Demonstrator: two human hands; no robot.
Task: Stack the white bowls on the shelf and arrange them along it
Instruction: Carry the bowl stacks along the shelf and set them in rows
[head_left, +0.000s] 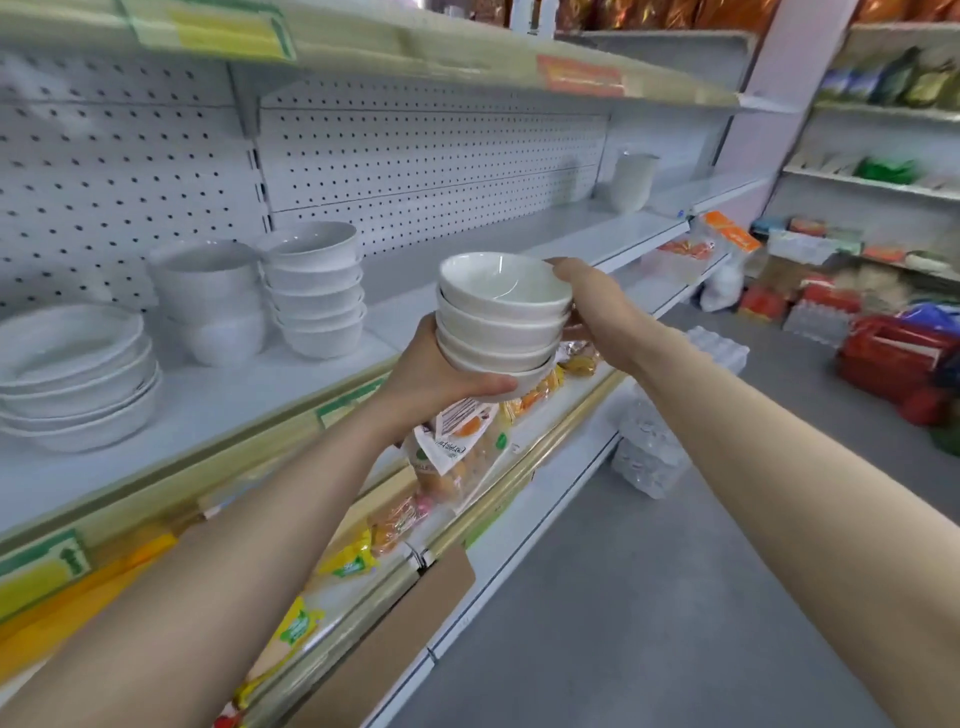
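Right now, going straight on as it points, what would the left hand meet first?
Beyond the bowl stack it grips, the left hand would likely meet bare shelf, right of the standing bowls; depth is unclear.

White shelf (234, 395): shallow-bowl stack (78, 374), deep-bowl stack (208, 301), smaller-bowl stack (314, 291) side by side; jug (631, 182) well apart.

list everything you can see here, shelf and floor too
held bowls: four, white, stacked, between both hands
small bowl stack: about five, white, on shelf
deep bowls: count blurred, white, left of that stack
wide bowls: about four, white, shelf's left end
cup: one, white, shelf's far end
snack packets: several, orange and yellow, lower shelf
bottle pack: one, clear, floor
basket: one, red, floor at right
left hand: under held bowls
right hand: on their far side
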